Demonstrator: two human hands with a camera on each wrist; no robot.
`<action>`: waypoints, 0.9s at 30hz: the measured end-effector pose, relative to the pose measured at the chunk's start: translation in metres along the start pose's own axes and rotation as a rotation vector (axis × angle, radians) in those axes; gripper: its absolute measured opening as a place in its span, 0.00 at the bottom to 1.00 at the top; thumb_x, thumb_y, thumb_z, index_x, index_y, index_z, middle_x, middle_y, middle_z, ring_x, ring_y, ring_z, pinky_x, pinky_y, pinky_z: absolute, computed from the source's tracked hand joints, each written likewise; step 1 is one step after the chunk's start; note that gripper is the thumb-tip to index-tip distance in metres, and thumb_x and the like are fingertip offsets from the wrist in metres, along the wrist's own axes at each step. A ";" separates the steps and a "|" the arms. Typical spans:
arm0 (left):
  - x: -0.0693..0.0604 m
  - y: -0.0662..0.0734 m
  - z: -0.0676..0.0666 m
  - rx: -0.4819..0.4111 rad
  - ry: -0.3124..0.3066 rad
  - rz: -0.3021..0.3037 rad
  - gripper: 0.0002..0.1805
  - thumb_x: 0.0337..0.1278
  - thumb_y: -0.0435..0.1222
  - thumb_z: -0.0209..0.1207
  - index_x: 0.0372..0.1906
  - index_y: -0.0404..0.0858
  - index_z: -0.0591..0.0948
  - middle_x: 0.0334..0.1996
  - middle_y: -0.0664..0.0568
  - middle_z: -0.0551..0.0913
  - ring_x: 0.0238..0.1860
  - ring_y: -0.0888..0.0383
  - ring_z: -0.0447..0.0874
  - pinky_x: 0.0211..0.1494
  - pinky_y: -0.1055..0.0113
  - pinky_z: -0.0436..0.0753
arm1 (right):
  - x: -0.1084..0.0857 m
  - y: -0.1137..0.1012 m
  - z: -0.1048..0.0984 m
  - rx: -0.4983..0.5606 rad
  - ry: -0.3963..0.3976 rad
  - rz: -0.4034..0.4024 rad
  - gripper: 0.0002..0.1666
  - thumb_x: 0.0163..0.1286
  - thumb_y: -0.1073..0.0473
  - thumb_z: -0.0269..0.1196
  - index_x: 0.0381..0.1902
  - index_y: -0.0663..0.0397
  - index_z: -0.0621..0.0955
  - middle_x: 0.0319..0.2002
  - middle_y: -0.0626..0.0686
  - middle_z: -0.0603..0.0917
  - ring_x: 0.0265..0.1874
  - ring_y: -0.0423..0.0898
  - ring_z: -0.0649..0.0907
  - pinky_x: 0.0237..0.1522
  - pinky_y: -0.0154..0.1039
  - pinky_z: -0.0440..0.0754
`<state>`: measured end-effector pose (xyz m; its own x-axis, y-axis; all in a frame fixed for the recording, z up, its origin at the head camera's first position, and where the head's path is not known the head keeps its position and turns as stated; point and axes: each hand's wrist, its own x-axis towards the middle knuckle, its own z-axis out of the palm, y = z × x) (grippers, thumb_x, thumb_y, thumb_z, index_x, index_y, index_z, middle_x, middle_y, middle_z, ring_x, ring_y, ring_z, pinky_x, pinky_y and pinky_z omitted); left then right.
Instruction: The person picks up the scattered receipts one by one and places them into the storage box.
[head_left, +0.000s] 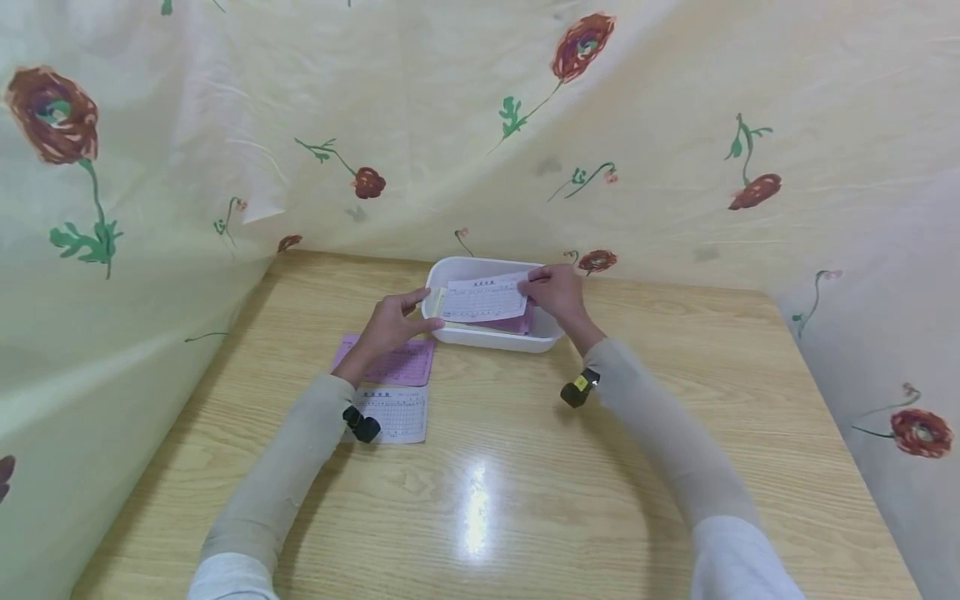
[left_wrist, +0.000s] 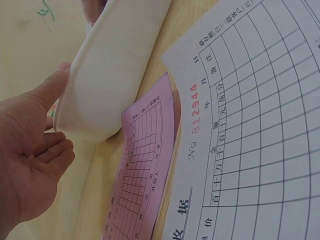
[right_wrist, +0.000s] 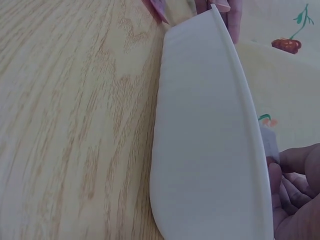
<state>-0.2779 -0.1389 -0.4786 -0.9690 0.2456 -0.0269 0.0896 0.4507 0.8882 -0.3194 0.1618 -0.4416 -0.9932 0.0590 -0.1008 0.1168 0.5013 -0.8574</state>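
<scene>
A white plastic tub (head_left: 495, 339) stands at the back of the table with paper slips inside. At its left end my left hand (head_left: 392, 322) grips the rim, thumb on one side and fingers on the other; the left wrist view shows this hand (left_wrist: 30, 150) close up. Over the tub my right hand (head_left: 557, 293) pinches the right edge of a white receipt slip (head_left: 483, 298) printed with a table. Beneath that slip lies a purple slip (head_left: 517, 322), partly covered. In the right wrist view, the tub's wall (right_wrist: 205, 130) hides most of the slip.
Left of the tub, a purple receipt slip (head_left: 401, 364) and a white receipt slip (head_left: 401, 414) lie on the wooden table (head_left: 525, 467), partly under my left arm. A flowered cloth (head_left: 450, 125) hangs behind the table and along both sides.
</scene>
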 end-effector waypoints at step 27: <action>-0.003 -0.002 0.000 0.016 -0.001 0.021 0.46 0.56 0.48 0.73 0.75 0.37 0.67 0.77 0.47 0.64 0.76 0.46 0.64 0.76 0.57 0.71 | -0.037 -0.016 -0.025 0.132 -0.072 -0.202 0.19 0.69 0.53 0.70 0.53 0.60 0.85 0.48 0.60 0.89 0.42 0.55 0.90 0.46 0.41 0.91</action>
<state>-0.2752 -0.1409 -0.4802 -0.9665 0.2564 -0.0089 0.1138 0.4594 0.8809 -0.2845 0.1737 -0.4114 -0.9943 -0.0951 0.0477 -0.0804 0.3793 -0.9218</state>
